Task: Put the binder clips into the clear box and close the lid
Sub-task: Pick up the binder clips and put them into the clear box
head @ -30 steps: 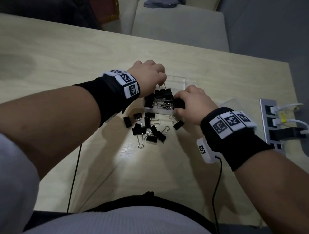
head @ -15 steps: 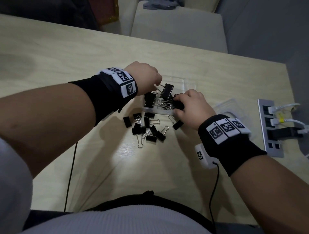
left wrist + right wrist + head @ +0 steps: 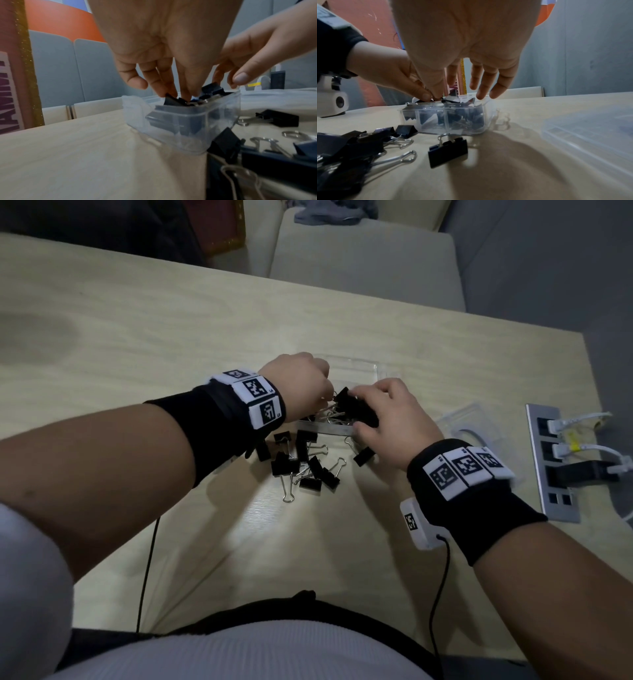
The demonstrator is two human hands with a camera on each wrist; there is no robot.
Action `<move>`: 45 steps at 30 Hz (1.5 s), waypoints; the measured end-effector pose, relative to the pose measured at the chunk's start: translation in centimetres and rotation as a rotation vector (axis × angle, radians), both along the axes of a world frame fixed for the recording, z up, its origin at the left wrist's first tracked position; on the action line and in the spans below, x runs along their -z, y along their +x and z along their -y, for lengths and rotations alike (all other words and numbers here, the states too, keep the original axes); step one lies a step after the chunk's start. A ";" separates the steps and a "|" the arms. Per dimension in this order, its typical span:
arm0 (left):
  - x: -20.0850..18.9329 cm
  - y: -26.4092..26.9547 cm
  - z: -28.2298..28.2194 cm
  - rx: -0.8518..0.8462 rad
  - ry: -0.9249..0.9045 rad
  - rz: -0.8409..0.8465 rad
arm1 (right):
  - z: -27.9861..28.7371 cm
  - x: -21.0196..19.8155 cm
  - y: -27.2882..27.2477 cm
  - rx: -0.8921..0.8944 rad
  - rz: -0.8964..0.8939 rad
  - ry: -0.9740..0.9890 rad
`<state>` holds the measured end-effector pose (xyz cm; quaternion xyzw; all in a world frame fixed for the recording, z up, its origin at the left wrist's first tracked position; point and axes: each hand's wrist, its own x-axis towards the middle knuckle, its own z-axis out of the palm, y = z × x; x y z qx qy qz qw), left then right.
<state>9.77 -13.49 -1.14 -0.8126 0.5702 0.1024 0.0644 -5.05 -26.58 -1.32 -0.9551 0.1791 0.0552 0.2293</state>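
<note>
The clear box [image 3: 356, 367] stands mid-table, crowded with black binder clips [image 3: 354, 409]. My left hand [image 3: 328, 398] reaches down into its left end; in the left wrist view its thumb and fingers [image 3: 171, 92] pinch a clip among those in the box [image 3: 188, 125]. My right hand [image 3: 358, 409] hovers over the box's right part, thumb down on the clips, the other fingers [image 3: 481, 93] straight and spread above the box [image 3: 453, 119]. Several loose clips [image 3: 301, 463] lie in front of it, and a single clip [image 3: 448, 151] under my right hand.
The clear lid [image 3: 469, 421] lies flat to the right of the box. Further right, a grey power strip [image 3: 548, 460] with white plugs is set near the table edge. A chair stands beyond the far edge. Black cables hang off the near edge.
My left hand has lowered the clip it held by its wire handle down into the box. My right hand has shifted from the box's front edge to above the clips.
</note>
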 end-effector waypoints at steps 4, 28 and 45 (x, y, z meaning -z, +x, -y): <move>0.6 -0.2 -0.3 -0.062 0.011 -0.032 | -0.4 0.4 -0.1 -0.055 -0.085 -0.039; 0.8 -5.6 -6.9 -0.024 0.195 -0.214 | -3.0 3.6 -5.4 -0.111 -0.117 -0.068; -4.3 -1.3 -2.4 -0.475 -0.289 -0.537 | 0.9 -2.2 2.2 0.208 0.270 0.065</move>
